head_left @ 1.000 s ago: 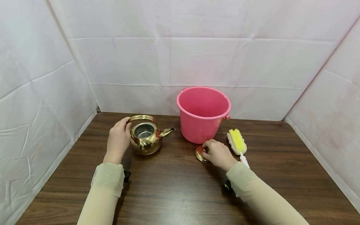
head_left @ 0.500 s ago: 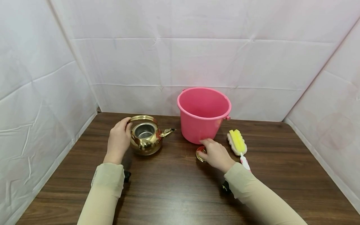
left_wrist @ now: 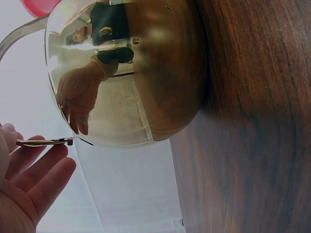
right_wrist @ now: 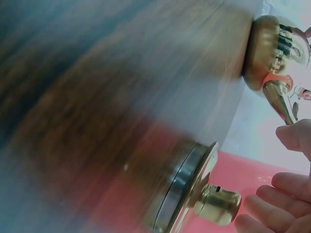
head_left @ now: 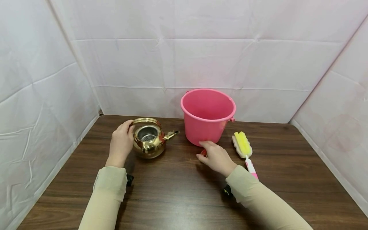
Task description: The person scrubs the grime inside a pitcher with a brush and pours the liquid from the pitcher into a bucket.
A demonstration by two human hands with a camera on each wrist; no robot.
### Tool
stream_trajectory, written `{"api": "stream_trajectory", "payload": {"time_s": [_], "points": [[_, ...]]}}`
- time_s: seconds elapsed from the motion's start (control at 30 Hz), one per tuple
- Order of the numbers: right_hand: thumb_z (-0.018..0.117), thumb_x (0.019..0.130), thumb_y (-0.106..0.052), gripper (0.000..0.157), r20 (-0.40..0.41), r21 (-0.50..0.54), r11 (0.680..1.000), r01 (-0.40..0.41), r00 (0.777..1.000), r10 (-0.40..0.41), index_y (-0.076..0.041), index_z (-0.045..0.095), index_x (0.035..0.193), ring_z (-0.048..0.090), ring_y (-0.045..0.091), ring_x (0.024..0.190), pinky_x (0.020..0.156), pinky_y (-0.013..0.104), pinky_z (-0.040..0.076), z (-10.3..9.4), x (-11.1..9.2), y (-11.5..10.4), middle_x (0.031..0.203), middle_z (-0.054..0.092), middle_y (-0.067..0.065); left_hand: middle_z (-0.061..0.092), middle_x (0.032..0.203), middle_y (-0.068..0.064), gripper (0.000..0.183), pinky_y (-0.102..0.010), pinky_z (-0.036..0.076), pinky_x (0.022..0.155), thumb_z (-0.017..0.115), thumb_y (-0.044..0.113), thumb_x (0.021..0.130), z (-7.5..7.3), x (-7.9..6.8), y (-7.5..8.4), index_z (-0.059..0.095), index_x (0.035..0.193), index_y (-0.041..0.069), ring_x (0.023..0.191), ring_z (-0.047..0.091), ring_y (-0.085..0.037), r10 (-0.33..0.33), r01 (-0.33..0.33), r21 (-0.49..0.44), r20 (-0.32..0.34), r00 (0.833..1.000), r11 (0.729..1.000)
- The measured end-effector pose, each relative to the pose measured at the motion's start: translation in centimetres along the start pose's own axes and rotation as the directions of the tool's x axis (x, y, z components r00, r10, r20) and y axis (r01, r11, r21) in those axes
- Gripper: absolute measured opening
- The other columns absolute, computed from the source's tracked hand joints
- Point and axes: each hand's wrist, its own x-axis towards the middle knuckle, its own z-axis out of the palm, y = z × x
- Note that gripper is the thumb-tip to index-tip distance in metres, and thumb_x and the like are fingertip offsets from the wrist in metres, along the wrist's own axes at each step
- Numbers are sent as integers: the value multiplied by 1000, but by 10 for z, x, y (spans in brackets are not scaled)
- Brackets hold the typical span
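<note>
A gold kettle (head_left: 149,145) stands lidless on the table, its strainer insert showing and its spout toward the right. My left hand (head_left: 121,143) holds the left side of its arched handle (head_left: 146,120), thumb and fingers on the thin band in the left wrist view. The gold lid (right_wrist: 187,189) rests on the table in front of a pink bucket (head_left: 201,129). Over the lid, my right hand (head_left: 217,158) hides most of it in the head view. In the right wrist view its fingers are loose and spread, apart from the lid's knob (right_wrist: 218,204).
Right of the bucket lies a brush (head_left: 242,145) with a yellow and cream sponge head and a white and pink handle. White sheeting (head_left: 212,64) walls off the back and sides of the dark wooden table (head_left: 166,198).
My right hand has released the lid's knob, spread its fingers and shifted slightly left over the lid. My left hand and the kettle have not moved.
</note>
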Motion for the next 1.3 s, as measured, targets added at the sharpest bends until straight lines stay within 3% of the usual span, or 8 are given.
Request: {"api": "stream_trajectory", "payload": {"time_s": [0.3,0.5,0.73,1.3], "points": [[68,86,-32,48,-1,4,1000,16,1000,-16,-6,59,126,61,21,108,90,41,53,3,3,-8,123,62,9,62,111,-27,27,-53,52,83,51,11,98,0,0,-1,57,119,-5,101,61,-43,22,-22,-6,-20,1000,1000],[68,86,-30,48,11,20,999,29,1000,-29,-6,59,126,62,14,85,83,37,54,4,6,-15,123,62,8,62,112,-27,28,-52,51,83,51,11,98,0,-1,-2,57,120,-5,101,61,-42,14,-14,-15,-14,1000,1000],[68,86,-32,48,13,8,999,50,999,-50,-7,59,126,58,21,118,97,40,49,6,11,-23,126,62,8,62,111,-26,27,-52,51,85,51,11,97,1,-1,-2,58,119,-5,102,61,-42,24,-24,-14,-27,999,1000],[67,86,-33,49,23,31,997,72,997,-72,-8,59,127,59,20,117,96,38,49,7,17,-45,126,61,7,62,110,-27,27,-52,52,84,52,11,97,1,-1,-1,58,118,-5,101,62,-42,33,-33,-14,-33,999,999]]}}
